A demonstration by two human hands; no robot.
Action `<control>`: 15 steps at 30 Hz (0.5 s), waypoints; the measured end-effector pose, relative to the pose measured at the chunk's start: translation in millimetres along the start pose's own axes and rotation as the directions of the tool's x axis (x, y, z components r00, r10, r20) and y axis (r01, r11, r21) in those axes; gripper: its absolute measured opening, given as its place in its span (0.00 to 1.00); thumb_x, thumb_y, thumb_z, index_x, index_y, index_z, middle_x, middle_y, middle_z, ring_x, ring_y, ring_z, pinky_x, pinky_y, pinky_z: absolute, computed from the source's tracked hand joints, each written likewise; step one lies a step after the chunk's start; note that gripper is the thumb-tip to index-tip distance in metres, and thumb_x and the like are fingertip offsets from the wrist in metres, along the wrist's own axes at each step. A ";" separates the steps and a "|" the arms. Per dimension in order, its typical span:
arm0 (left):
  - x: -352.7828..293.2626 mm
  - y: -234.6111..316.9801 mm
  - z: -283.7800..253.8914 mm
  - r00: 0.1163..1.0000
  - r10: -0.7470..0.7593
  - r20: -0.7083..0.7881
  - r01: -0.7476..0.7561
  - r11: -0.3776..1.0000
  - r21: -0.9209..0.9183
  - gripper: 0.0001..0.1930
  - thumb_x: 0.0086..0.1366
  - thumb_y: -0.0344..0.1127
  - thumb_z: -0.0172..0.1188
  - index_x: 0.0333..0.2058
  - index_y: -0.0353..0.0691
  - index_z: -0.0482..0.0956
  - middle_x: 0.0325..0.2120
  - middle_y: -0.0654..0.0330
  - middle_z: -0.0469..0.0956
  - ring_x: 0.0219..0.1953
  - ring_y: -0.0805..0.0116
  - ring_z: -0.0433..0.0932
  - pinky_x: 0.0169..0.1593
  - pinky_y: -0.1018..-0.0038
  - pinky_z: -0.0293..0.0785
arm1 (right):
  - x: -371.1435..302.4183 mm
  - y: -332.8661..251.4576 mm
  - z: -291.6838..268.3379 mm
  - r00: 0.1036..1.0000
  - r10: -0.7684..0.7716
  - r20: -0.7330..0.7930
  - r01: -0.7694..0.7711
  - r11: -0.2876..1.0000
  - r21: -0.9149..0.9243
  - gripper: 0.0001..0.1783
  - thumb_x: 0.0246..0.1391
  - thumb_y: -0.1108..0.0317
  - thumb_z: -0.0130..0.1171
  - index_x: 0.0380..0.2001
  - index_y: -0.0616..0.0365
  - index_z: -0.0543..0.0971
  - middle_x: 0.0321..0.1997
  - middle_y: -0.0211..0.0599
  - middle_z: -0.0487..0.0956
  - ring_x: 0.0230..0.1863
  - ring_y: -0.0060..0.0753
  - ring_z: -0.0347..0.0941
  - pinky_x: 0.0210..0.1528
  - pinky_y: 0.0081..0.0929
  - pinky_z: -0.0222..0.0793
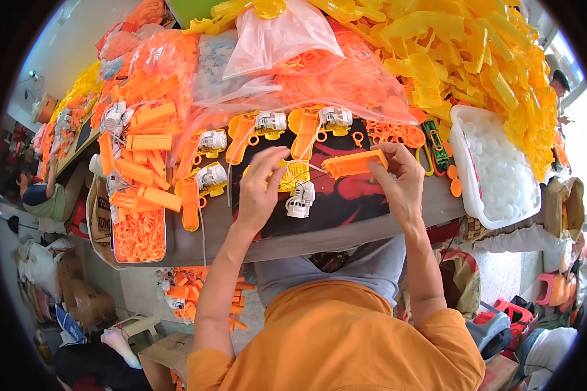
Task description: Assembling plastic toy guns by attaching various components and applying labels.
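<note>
My right hand (pixel 401 179) grips an orange plastic case (pixel 355 163), long and hollow, above the dark mat. A thin pale cord (pixel 310 163) runs from the case's left end toward my left hand (pixel 261 186). The fingers of that hand are bent together at the cord's other end; their tips partly hide it. Just under the cord lies a yellow plastic shell (pixel 298 174), with a white motor-like unit (pixel 301 199) attached at its near side. Behind my hands, similar yellow pieces with white units and orange cases (pixel 305 133) stand in a row.
Loose orange cases (pixel 150 143) are heaped at left, above a tray of orange rings (pixel 139 236). At right stands a white bin (pixel 535 205) of translucent pieces, beside green-handled tools (pixel 437 146). Yellow parts (pixel 463 52) and a clear bag (pixel 284 39) pile up behind.
</note>
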State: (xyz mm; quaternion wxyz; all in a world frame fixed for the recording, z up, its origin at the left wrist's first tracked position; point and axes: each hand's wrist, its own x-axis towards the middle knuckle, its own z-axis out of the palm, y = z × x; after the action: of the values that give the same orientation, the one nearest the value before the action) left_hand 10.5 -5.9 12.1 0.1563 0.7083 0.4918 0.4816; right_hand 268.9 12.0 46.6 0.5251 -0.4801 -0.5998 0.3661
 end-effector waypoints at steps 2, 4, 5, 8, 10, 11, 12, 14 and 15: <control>2.1 -1.8 -2.0 0.998 0.000 -0.061 0.010 0.986 0.166 0.16 0.65 0.25 0.59 0.51 0.38 0.79 0.47 0.55 0.78 0.37 0.68 0.78 0.41 0.73 0.75 | -0.8 -0.8 -0.1 1.000 -0.006 0.020 0.006 1.000 -0.019 0.13 0.55 0.78 0.61 0.44 0.65 0.78 0.32 0.29 0.79 0.28 0.16 0.74 0.31 0.16 0.73; 2.3 -12.4 2.6 0.993 0.073 -0.093 -0.046 0.964 0.262 0.14 0.65 0.26 0.59 0.49 0.37 0.80 0.45 0.56 0.79 0.37 0.67 0.78 0.41 0.73 0.75 | -0.6 0.3 -0.6 1.000 0.004 0.017 -0.004 1.000 -0.008 0.13 0.54 0.78 0.61 0.44 0.65 0.78 0.32 0.29 0.79 0.28 0.16 0.75 0.31 0.16 0.73; 1.4 -14.3 3.4 0.996 0.092 -0.004 -0.089 0.970 0.226 0.12 0.64 0.26 0.61 0.47 0.36 0.82 0.41 0.56 0.80 0.37 0.66 0.79 0.41 0.73 0.75 | 0.1 0.4 -0.9 1.000 0.014 0.012 -0.014 1.000 -0.001 0.13 0.54 0.78 0.61 0.44 0.65 0.78 0.33 0.29 0.79 0.28 0.16 0.75 0.31 0.15 0.72; -1.9 -11.1 9.3 0.992 0.107 0.070 -0.115 0.984 0.136 0.10 0.61 0.25 0.63 0.43 0.36 0.83 0.36 0.56 0.80 0.36 0.64 0.79 0.39 0.73 0.75 | 0.0 -3.0 1.9 0.999 -0.032 0.008 0.032 0.999 -0.002 0.13 0.54 0.79 0.61 0.44 0.65 0.79 0.34 0.29 0.79 0.28 0.16 0.75 0.30 0.15 0.72; -4.9 -4.8 15.9 0.996 0.080 0.031 -0.082 0.995 0.051 0.10 0.58 0.23 0.65 0.40 0.35 0.84 0.31 0.56 0.79 0.32 0.63 0.79 0.36 0.72 0.75 | 0.8 -4.5 3.0 0.998 -0.063 0.001 0.063 0.997 -0.048 0.12 0.53 0.79 0.62 0.43 0.65 0.79 0.34 0.29 0.78 0.28 0.16 0.75 0.30 0.15 0.71; -5.7 -2.3 18.8 0.996 0.080 0.031 -0.082 0.995 0.052 0.10 0.58 0.23 0.65 0.40 0.35 0.84 0.31 0.56 0.79 0.32 0.63 0.79 0.36 0.72 0.75 | 0.9 -5.6 4.0 0.995 -0.096 0.001 0.096 0.991 -0.090 0.12 0.53 0.79 0.62 0.42 0.65 0.79 0.34 0.29 0.78 0.28 0.16 0.75 0.30 0.15 0.71; -6.4 0.4 22.2 0.996 0.067 0.050 -0.071 0.994 0.077 0.09 0.58 0.25 0.65 0.39 0.35 0.82 0.31 0.57 0.78 0.33 0.61 0.78 0.36 0.69 0.74 | 0.2 -7.3 4.7 0.995 -0.097 0.002 0.097 0.991 -0.089 0.12 0.53 0.79 0.62 0.42 0.65 0.79 0.34 0.29 0.78 0.28 0.16 0.75 0.30 0.15 0.71; -4.6 2.5 28.7 0.992 0.114 0.049 -0.119 0.984 0.130 0.08 0.55 0.28 0.67 0.35 0.38 0.79 0.29 0.59 0.77 0.33 0.58 0.76 0.38 0.65 0.72 | -0.1 -12.3 5.8 0.986 -0.168 -0.012 0.163 0.972 -0.168 0.12 0.51 0.79 0.63 0.41 0.64 0.80 0.32 0.29 0.77 0.27 0.16 0.74 0.30 0.16 0.70; -3.7 5.1 31.7 0.992 0.113 0.046 -0.118 0.984 0.132 0.08 0.55 0.28 0.67 0.35 0.38 0.79 0.29 0.59 0.77 0.33 0.58 0.76 0.38 0.65 0.72 | 0.0 -14.8 7.1 0.985 -0.170 -0.009 0.166 0.972 -0.166 0.12 0.51 0.79 0.63 0.41 0.64 0.80 0.32 0.29 0.77 0.27 0.16 0.74 0.30 0.16 0.70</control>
State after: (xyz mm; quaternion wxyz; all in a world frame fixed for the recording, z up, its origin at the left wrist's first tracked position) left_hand 39.6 -3.4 -1.7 0.0894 0.7538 0.4780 0.4420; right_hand 259.2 8.4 59.3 0.5195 -0.4737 -0.6603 0.2639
